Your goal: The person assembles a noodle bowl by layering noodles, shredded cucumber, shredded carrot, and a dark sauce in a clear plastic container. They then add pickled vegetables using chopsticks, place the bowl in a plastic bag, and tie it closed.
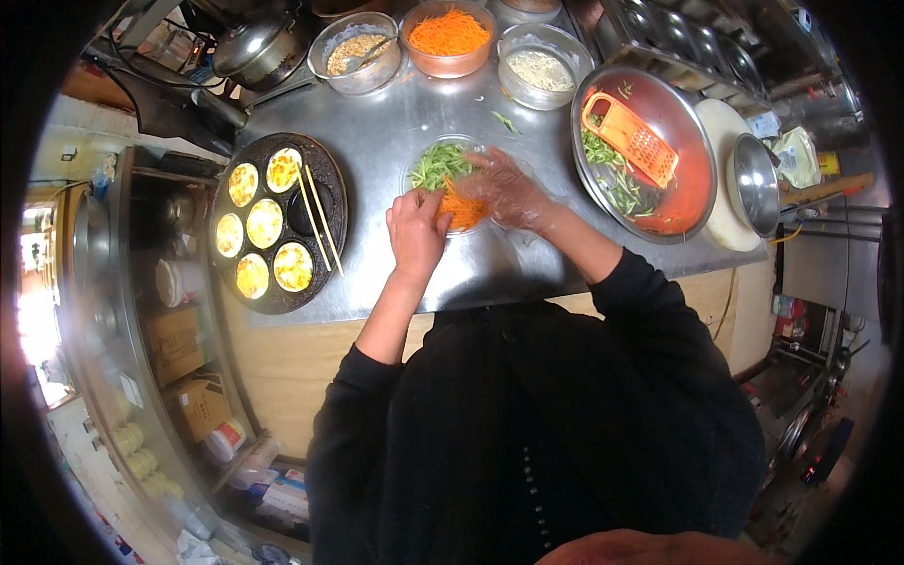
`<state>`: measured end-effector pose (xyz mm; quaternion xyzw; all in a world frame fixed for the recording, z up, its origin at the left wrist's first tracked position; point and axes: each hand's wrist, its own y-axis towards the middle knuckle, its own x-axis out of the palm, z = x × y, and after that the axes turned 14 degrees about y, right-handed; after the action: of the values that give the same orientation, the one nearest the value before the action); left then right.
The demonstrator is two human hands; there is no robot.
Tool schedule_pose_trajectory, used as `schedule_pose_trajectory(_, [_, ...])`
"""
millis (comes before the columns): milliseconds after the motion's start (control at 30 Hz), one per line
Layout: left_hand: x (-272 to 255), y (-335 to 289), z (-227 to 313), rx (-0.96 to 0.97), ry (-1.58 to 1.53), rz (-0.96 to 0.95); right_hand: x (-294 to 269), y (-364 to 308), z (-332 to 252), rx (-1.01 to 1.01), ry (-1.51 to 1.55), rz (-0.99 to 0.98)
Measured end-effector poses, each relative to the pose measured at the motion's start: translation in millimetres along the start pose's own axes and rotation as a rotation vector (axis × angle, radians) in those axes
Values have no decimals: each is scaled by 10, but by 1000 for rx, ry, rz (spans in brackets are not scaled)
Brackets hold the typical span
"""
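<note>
A round clear container (408,179) holds shredded green vegetable (439,164) and, on its near side, carrot shreds (463,209). My left hand (416,232), bare, is at the container's near left edge with its fingers bent together beside the carrot. Whatever those fingers grip is hidden. Over the right side of the container reaches my right hand (516,191), in a thin clear plastic glove. Its fingers are smeared by motion next to the carrot shreds.
On the left is a round dark pan (331,188) with several egg rounds (264,222) and chopsticks (320,218). At the back stand bowls of grated carrot (450,34), chopped topping (354,53) and pale shreds (540,70). An orange grater (629,137) lies in a steel bowl (692,212) on the right.
</note>
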<state>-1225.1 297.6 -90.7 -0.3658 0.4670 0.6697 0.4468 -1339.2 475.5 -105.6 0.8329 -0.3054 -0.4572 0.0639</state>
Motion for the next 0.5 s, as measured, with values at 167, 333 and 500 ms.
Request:
schedule_pose_trajectory(167, [-14, 69, 22, 65, 55, 26, 6, 143, -48, -12, -64, -7])
schedule_pose_trajectory(333, [-20, 102, -29, 40, 118, -142, -10, 114, -14, -11, 81, -57])
schedule_pose_trajectory(500, [-13, -2, -56, 25, 108, -43, -46, 19, 84, 7, 47, 109])
